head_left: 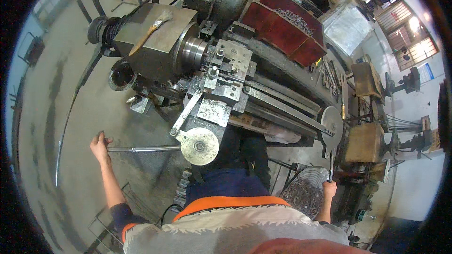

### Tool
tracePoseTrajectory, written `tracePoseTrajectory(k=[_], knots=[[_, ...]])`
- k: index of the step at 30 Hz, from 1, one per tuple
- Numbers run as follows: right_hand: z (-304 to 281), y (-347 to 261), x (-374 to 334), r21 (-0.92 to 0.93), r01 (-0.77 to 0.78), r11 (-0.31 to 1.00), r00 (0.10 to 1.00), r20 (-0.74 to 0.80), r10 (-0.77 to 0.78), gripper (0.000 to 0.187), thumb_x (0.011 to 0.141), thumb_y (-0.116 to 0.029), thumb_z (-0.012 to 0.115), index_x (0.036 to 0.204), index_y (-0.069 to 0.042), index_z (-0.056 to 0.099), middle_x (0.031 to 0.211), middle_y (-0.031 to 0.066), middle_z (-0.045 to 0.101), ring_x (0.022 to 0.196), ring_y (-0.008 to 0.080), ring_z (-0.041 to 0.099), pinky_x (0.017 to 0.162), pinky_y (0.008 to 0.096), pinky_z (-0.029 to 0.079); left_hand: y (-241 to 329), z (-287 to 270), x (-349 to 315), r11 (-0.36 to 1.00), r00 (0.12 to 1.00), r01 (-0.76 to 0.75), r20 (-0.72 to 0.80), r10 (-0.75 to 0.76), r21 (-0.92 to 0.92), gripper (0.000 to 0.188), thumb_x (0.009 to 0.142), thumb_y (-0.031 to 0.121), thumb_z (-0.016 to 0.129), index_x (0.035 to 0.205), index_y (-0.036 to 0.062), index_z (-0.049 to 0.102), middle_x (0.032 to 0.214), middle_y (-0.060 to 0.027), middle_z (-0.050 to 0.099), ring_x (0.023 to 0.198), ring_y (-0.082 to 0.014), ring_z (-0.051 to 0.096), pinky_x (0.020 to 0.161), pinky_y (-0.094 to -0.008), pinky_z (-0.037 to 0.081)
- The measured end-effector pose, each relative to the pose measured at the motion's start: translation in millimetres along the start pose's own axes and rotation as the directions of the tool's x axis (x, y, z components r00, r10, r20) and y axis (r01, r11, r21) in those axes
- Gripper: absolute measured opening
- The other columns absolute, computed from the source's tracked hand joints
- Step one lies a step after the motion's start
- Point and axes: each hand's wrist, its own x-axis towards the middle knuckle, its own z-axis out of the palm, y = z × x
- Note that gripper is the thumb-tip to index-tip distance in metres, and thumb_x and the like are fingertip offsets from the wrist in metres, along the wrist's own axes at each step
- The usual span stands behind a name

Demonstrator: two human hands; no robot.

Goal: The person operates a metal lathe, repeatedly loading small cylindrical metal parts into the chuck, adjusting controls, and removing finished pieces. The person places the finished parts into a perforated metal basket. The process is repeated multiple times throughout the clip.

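Note:
My left hand is at the free end of a steel lever, its palm side against the lever's tip. Its fingers point up, apart from the thumb, and do not wrap the lever. That lever runs to a round metal disc at the front of a small lathe. My right hand is closed round an upright handle below a second round disc. Between the discs and the chuck sits a tool slide with bolts and metal chips on it.
A wooden-handled brush lies on the headstock. Behind the bed stands a red tray holding small metal parts. A basket of dark parts or chips stands by my right forearm. More machines line the right side.

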Motion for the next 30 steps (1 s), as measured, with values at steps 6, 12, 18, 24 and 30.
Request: tracePoseTrajectory(k=[6,12,18,24,30], knots=[[5.3,1.0,-1.3,0.023,-0.072,0.997,0.997,-0.012,0.072,0.035,0.061,-0.021,0.054,0.087,0.0,0.061,0.09,0.0244,0.061,0.09,0.0395,0.058,0.079,0.0432,0.046,-15.2,3.9,22.9,0.994,0.997,-0.071,0.011,0.072,-0.079,0.024,0.082,0.008,0.053,0.098,-0.0095,0.058,0.067,-0.0083,0.055,0.056,-0.0163,0.057,0.053,-0.0265,0.048],[6.4,3.8,-6.7,0.07,0.006,0.997,0.997,-0.072,-0.001,0.038,0.062,-0.026,0.057,0.083,0.004,0.06,0.081,0.0261,0.061,0.08,0.0434,0.058,0.074,0.0481,0.046,-8.9,7.9,25.1,0.995,0.996,-0.079,0.042,0.081,-0.056,0.026,0.082,0.008,0.052,0.1,-0.01,0.058,0.074,-0.0098,0.056,0.056,-0.0161,0.057,0.055,-0.0279,0.05],[17.5,-1.0,-5.1,0.099,0.017,0.995,0.983,-0.184,0.002,0.034,0.061,-0.023,0.055,0.089,-0.005,0.062,0.088,0.0211,0.062,0.086,0.0407,0.057,0.076,0.0457,0.044,-4.3,7.0,17.0,0.996,0.996,-0.085,-0.012,0.085,-0.031,0.027,0.082,0.008,0.052,0.101,-0.0107,0.056,0.074,-0.0108,0.056,0.058,-0.0174,0.057,0.055,-0.0279,0.05],[5.0,3.3,26.7,0.027,0.045,0.999,0.987,-0.156,-0.04,0.033,0.065,-0.027,0.054,0.087,-0.005,0.061,0.085,0.0203,0.062,0.083,0.0404,0.058,0.073,0.0479,0.044,-35.7,5.1,-0.2,0.954,0.96,-0.04,-0.278,-0.046,-0.297,0.022,0.08,0.008,0.049,0.089,-0.0108,0.056,0.073,-0.0148,0.059,0.06,-0.0225,0.06,0.055,-0.0302,0.051],[12.8,29.9,113.9,-0.179,0.081,0.981,0.984,-0.14,-0.107,0.036,0.067,-0.031,0.058,0.089,-0.003,0.061,0.09,0.0203,0.062,0.087,0.0375,0.058,0.078,0.046,0.045,11.8,89.3,1.5,0.939,0.948,0.099,-0.255,-0.19,-0.33,0.019,0.07,0.002,0.045,0.073,-0.015,0.053,0.069,-0.0227,0.06,0.055,-0.0271,0.061,0.052,-0.0344,0.051]])
